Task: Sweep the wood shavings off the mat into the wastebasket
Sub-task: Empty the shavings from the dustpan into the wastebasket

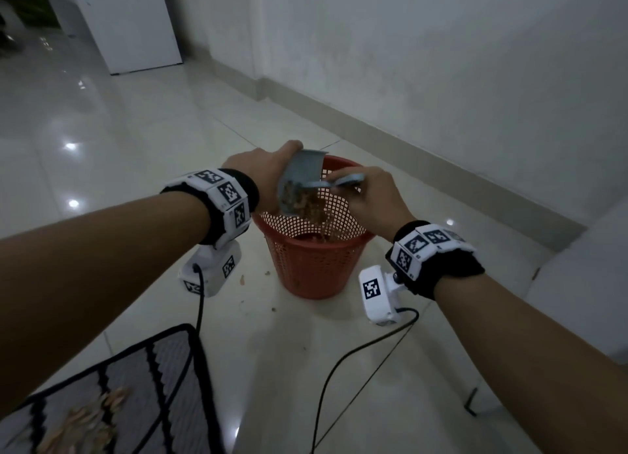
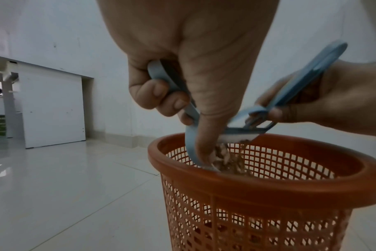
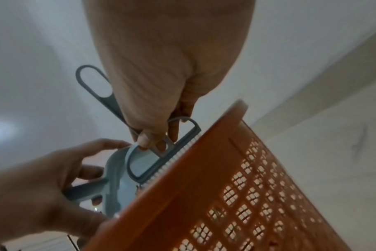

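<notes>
Above an orange mesh wastebasket (image 1: 314, 249), the left hand (image 1: 261, 171) grips a tilted blue dustpan (image 1: 299, 181) spilling wood shavings (image 1: 314, 209) inside. The right hand (image 1: 370, 195) pinches a small blue brush (image 2: 290, 91) at the pan's lip. More shavings lie on the grey mat (image 1: 142, 399) nearby.

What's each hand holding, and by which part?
Left hand: blue plastic dustpan, by its handle. Right hand: small blue plastic brush, by its loop handle.

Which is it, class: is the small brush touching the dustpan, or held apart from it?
Touching. In the left wrist view the brush lies across the dustpan over the wastebasket, bristles pressed on the shavings.
</notes>
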The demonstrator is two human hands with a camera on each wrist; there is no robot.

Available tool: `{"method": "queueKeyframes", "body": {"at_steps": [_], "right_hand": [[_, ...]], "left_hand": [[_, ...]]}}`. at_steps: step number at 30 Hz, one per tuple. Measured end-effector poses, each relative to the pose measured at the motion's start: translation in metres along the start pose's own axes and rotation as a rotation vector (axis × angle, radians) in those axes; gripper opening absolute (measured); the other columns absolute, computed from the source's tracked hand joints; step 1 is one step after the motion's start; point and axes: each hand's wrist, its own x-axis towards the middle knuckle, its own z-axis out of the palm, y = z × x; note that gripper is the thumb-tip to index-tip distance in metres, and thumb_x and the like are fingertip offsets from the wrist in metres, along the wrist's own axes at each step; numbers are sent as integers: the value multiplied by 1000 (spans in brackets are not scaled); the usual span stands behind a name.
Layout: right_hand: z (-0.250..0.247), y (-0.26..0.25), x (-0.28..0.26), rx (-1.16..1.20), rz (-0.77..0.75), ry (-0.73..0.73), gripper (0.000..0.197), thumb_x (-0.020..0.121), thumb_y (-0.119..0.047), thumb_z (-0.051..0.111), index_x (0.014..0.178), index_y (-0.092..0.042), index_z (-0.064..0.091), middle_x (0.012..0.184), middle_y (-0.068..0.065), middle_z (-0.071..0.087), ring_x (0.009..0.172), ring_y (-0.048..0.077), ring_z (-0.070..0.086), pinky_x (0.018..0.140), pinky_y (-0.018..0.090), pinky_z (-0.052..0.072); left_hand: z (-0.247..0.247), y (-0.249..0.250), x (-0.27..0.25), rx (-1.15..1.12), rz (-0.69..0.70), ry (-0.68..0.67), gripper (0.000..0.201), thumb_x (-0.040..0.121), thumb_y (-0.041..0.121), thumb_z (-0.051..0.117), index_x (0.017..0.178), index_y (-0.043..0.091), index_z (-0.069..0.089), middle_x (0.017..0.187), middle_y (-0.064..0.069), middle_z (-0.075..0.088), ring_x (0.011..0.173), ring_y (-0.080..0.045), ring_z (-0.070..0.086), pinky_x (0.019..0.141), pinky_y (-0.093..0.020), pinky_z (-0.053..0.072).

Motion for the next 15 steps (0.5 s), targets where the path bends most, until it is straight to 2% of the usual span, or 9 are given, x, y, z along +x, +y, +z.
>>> {"method": "queueKeyframes", "body": {"at_steps": [2,6,9,11,13,15], "right_hand": [[-2,0,-4,-80,-20,-50,20,84,-1,69,100,-10,77,103,7,75,99,21,68,95,32,51],[-8,-8,-2,29,-27,44,19,84,-4,69,100,-12,77,102,5,76,97,16,69,92,25,52],[-3,-14,0,46,-52,33,19,85,-9,69,101,-15,77,103,3,76,98,17,70,91,32,54],[1,-13,-3,-19,-15,-55,20,86,-8,69,103,-16,76,105,4,75,100,19,69,92,36,54],[3,-10,-7,-114,44,-134,20,88,-6,66,103,-15,76,105,6,75,101,22,67,92,34,52],[1,-8,-9,-130,126,-67,15,90,-14,64,100,-16,75,99,6,74,95,22,67,87,33,53]], "left_hand": [[-2,0,-1,13,-7,0,104,72,32,82,148,31,11,109,-14,63,89,-33,62,65,-38,48],[-4,-1,-2,27,-12,-5,105,71,32,83,147,31,11,109,-13,64,90,-33,63,66,-38,47],[-5,-1,-4,-20,-24,10,106,70,33,85,147,31,12,112,-13,64,91,-33,63,65,-36,45],[-6,-1,-6,-60,-36,23,107,69,34,85,147,31,13,114,-13,64,93,-33,63,67,-36,46],[-7,-2,-9,-94,-58,30,106,69,34,85,147,31,13,116,-13,63,93,-33,62,67,-37,47],[-7,-5,-13,-137,-81,36,107,68,32,86,147,31,14,116,-14,62,92,-33,61,68,-37,48]]}}
